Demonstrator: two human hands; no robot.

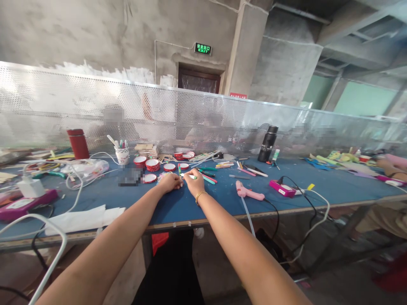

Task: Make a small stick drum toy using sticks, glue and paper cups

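Observation:
My left hand (171, 182) rests on the blue table (222, 199) with its fingers curled around a small object that I cannot make out. My right hand (193, 180), with a gold bracelet on its wrist, pinches a thin white and green stick (187, 176) between thumb and fingers. The fingertips of the two hands nearly touch at the stick. Several round red and white lids (152, 164) lie just beyond the hands.
A pink glue gun (249, 192) with its cord lies right of my hands. Also there: a black bottle (267, 144), a red flask (78, 144), a cup of pens (122, 154), white paper (82, 218), cables, a perforated metal screen (203, 118). Another person's arm (391, 167) reaches in far right.

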